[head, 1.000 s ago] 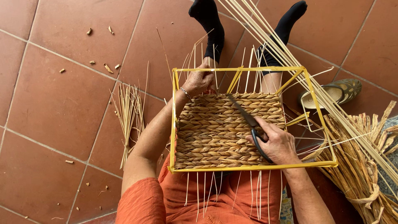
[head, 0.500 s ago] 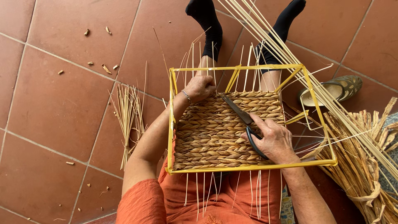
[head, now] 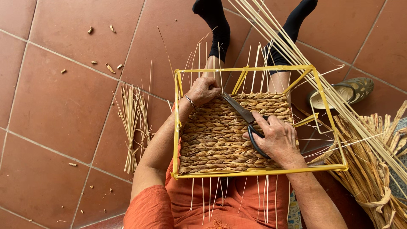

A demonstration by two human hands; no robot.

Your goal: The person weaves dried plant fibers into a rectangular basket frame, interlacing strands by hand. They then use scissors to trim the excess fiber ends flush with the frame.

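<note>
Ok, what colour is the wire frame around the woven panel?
Yellow; the frame shows best in the head view, around the tan woven panel.

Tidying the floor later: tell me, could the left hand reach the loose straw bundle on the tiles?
Probably yes: the left hand grips the weave's edge, and only the yellow frame separates it from the straw bundle.

A wire frame (head: 258,171) is held across the lap, with a woven panel (head: 220,135) set inside it. The left hand (head: 203,90) is placed at the panel's 11 o'clock corner; the right hand (head: 275,138) is laid on the panel at 3 o'clock, with scissors (head: 243,116) reaching from it toward 11 o'clock. A bundle of cut stalks (head: 132,123) is found on the floor (head: 55,110) at 9 o'clock of the frame. A sandal (head: 343,91) is seen at 2 o'clock, and a sheaf of rushes (head: 373,169) at 4 o'clock.
</note>
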